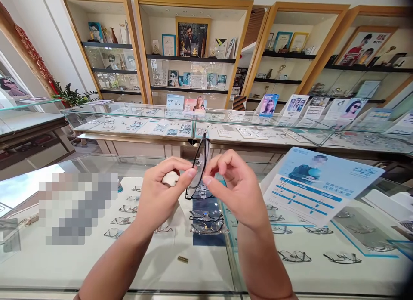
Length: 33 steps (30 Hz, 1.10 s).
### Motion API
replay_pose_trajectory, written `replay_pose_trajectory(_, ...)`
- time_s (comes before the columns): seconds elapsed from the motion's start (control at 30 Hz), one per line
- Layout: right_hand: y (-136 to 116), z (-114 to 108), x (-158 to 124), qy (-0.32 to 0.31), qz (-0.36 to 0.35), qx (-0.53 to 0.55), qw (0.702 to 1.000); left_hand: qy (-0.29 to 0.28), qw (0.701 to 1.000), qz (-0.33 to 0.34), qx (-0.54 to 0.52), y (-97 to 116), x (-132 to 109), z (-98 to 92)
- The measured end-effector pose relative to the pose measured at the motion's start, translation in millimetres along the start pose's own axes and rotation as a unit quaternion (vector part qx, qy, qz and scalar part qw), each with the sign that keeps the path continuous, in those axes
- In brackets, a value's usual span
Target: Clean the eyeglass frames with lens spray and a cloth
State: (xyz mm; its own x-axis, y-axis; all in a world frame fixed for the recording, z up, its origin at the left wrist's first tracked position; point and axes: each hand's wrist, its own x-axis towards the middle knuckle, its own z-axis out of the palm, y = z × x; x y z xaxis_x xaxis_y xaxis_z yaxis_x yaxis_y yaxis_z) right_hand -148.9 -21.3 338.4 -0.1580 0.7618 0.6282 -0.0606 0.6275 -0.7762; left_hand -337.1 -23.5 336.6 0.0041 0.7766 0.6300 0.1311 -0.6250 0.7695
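Note:
I hold a pair of black-framed glasses (pixel 199 168) edge-on above a glass display counter (pixel 97 265). My left hand (pixel 161 194) pinches the frame from the left, with a small white cloth (pixel 170 178) tucked in its palm. My right hand (pixel 237 188) pinches the frame from the right with thumb and forefinger. Directly below, two more pairs of glasses (pixel 207 221) lie stacked on the counter top.
Inside the counter lie several pairs of glasses (pixel 294 256) on white trays. A small brass cylinder (pixel 182 259) rests on the glass. A blue-and-white leaflet stand (pixel 318 184) is at right. Another display counter (pixel 193 123) and wall shelves (pixel 190 59) stand behind.

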Motion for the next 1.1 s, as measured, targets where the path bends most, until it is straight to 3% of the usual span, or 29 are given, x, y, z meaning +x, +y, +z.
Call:
replay_pose_trajectory(0.5, -1, -2, 1, 0.009, -0.001, -0.036, 0.999, -0.009, 1.0, 0.011, 0.018, -2, -1, 0.1)
replay_pose_trajectory(0.7, 0, -9, 3, 0.094, -0.058, -0.101, 0.989, -0.012, 0.997, -0.012, 0.076, -4, 2, -11.9)
replay_pose_trajectory(0.93, 3, -16, 6, 0.214, -0.193, -0.285, 0.914, -0.031, 0.993, 0.004, 0.115, -3, 7, -21.8)
replay_pose_trajectory(1.1, 15, -24, 12, 0.253, -0.283, -0.356, 0.854, -0.053, 0.993, -0.004, 0.107, -3, 6, -22.2)
